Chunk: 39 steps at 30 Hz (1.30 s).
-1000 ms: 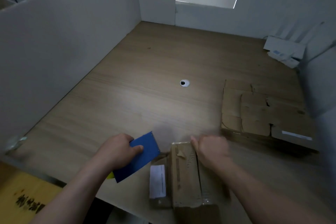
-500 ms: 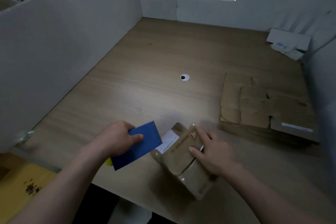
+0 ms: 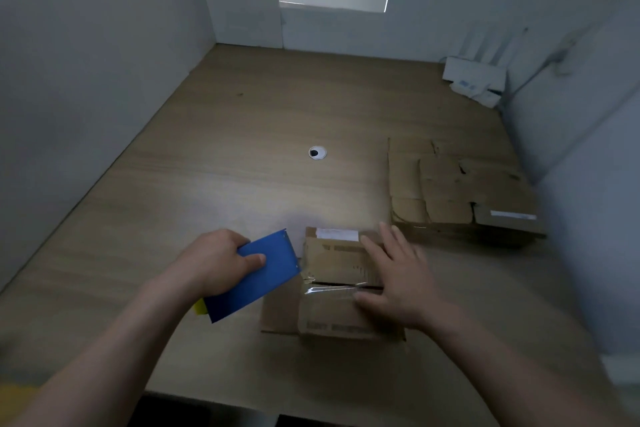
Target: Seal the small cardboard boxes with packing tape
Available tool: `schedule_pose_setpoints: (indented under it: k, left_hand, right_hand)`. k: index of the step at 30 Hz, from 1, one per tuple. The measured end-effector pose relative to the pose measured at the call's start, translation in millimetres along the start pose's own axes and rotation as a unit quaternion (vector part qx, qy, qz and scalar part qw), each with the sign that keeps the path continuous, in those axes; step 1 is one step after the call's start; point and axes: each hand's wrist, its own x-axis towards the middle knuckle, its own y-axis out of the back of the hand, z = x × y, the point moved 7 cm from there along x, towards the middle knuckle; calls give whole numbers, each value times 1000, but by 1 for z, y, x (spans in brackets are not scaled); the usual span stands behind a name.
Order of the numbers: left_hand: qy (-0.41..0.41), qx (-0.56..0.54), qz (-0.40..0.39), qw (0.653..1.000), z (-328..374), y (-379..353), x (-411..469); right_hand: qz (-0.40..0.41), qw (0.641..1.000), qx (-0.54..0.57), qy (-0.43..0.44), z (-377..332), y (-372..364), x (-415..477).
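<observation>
A small cardboard box [image 3: 332,270] lies on the wooden desk [image 3: 242,166] near its front edge, top flaps closed, with a white label at its far edge and shiny clear tape across the seam. My right hand [image 3: 398,277] rests flat on the box's right side, fingers straight and spread. My left hand [image 3: 214,260] grips a blue tape dispenser [image 3: 256,274] just left of the box; a bit of yellow shows at its lower end.
A stack of flattened cardboard [image 3: 457,191] lies on the desk to the right behind the box. A round cable hole [image 3: 317,152] sits mid-desk. White items [image 3: 474,80] lie in the far right corner. Grey partition walls enclose the desk on three sides.
The box has been turned and laid flat with its seam running left to right. My right hand went from gripping it to lying flat on top. The left hand kept the dispenser.
</observation>
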Motion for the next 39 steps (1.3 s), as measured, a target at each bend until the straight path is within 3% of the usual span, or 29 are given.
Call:
schedule_pose_setpoints:
  k: [3,6,9,13,16,19,23,26,32,37,39]
  left_hand:
    - [-19,6,-8,1000,-5,2,3]
    - [-36,9,-12,999,-7,6,5]
    - [-52,10,-14,999,-6,9,8]
    - [-71,3,-27,997,-3,12,10]
    - [-87,2,-30,996,7,14,10]
    - [-94,8,-30,995,15,14,11]
    - [-94,19,-32,995,21,10,11]
    - [-85,18,-37,996,21,8,10]
    - [-61,-5,-30,998,18,4,8]
    - [-75,-36,-42,996,24,6,0]
    - [-98,-46,-52,993,29,9,-4]
  right_hand:
    - [-27,999,-17,-15,-2,-13,2]
    - [34,992,-31,-116,2,-11,-7]
    - [41,973,23,-225,18,-21,-26]
    - [23,964,71,-257,25,-29,-47]
    - [45,977,19,-206,11,-17,-49]
    - [62,997,-20,-39,-24,-12,-43]
    - [-20,988,-72,132,-60,-47,-44]
    - [-17,986,-112,126,-60,-62,-43]
    - [-3,992,-80,99,-64,-63,-39]
    - [-88,990,20,107,-61,-47,-40]
    - [-26,985,153,81,-52,-22,-36]
